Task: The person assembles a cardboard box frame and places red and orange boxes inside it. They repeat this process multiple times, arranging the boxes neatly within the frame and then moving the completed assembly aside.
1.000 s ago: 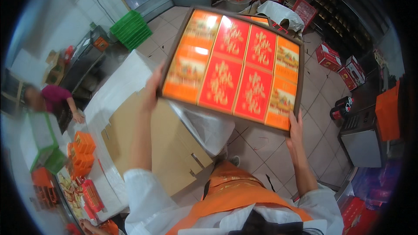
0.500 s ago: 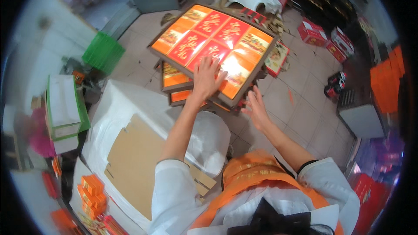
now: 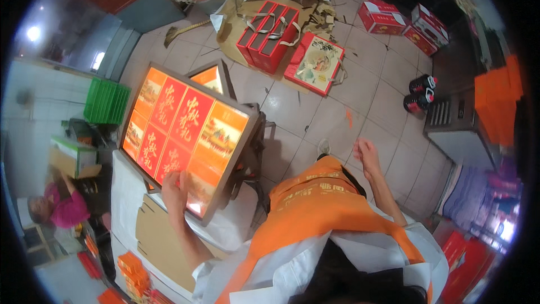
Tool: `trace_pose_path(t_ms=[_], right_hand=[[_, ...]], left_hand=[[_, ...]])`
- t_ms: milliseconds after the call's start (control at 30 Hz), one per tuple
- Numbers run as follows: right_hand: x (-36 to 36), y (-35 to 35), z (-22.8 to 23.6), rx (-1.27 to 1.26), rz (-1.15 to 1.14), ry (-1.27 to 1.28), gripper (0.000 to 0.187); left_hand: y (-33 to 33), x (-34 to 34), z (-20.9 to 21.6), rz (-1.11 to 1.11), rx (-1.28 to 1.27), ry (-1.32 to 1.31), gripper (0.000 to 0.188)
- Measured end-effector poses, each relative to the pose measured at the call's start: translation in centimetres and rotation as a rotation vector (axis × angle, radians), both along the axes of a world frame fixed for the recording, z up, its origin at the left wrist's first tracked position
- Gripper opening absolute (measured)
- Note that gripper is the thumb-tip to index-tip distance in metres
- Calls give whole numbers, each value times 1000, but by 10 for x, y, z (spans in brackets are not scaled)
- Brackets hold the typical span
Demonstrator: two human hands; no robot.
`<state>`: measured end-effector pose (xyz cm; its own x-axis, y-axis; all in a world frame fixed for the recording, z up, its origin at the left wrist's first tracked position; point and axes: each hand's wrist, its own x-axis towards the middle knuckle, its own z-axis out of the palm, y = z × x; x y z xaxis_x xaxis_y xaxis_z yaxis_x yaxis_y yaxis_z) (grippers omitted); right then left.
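Observation:
A brown-framed tray (image 3: 228, 183) of red and orange gift boxes (image 3: 188, 114) with gold lettering stands to the left. My left hand (image 3: 175, 190) rests on the boxes by its near edge, fingers stretched out. Another framed tray (image 3: 228, 79) shows partly from beneath the far side, and a dark stand (image 3: 256, 146) is partly seen under it. Away from the tray, over the floor on the right, my right hand (image 3: 367, 157) hangs with fingers curled and nothing visible in it. An orange apron (image 3: 315, 191) covers my front.
Red boxes with pale ribbon handles (image 3: 270, 36) stand on flattened cardboard (image 3: 228, 31), beside a flat picture box (image 3: 316, 63). Red cartons (image 3: 382, 14) and dark bottles (image 3: 419, 93) are at the right. Left are a green crate (image 3: 107, 101), a person in magenta (image 3: 67, 208), and a white-covered surface (image 3: 126, 183).
The tray now appears farther left and turned in my view. My left hand has slid toward its near edge. My right hand has moved away from the tray, its fingers curling in.

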<state>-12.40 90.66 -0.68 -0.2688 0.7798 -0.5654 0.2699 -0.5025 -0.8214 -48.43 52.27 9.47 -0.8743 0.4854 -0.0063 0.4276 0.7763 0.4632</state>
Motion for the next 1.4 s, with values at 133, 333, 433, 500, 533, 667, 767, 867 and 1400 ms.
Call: trace_pose_path(t_ms=[133,333,433,500,533,667,767,867,1400], right_hand=[[-103,106,138,529,416,396,37],[-232,149,340,1156,748,1276,58],[-289,153,378,1363,984,1307,57],[-320,156,387,1447,1070,1257,56],[-336,160,391,1473,1111,1220,56],[-403,188,415,1522,1233,1137,54],[-446,197,433,1555,1280,1093,53],[-497,198,445,1598,1344,1067,52],[-921,168,459,1122,1359,1315,46]], left_hand=[[55,-13,16,47,-527,115,46],[66,-35,14,126,-642,-48,48],[65,-43,16,155,-596,-172,51],[69,-49,16,193,-657,-116,53],[72,-51,14,270,-717,-146,54],[75,-56,13,427,-648,-252,52],[76,-65,20,540,-612,-407,43],[84,-67,26,543,-480,-403,44],[140,-147,73,1030,-477,-630,35]])
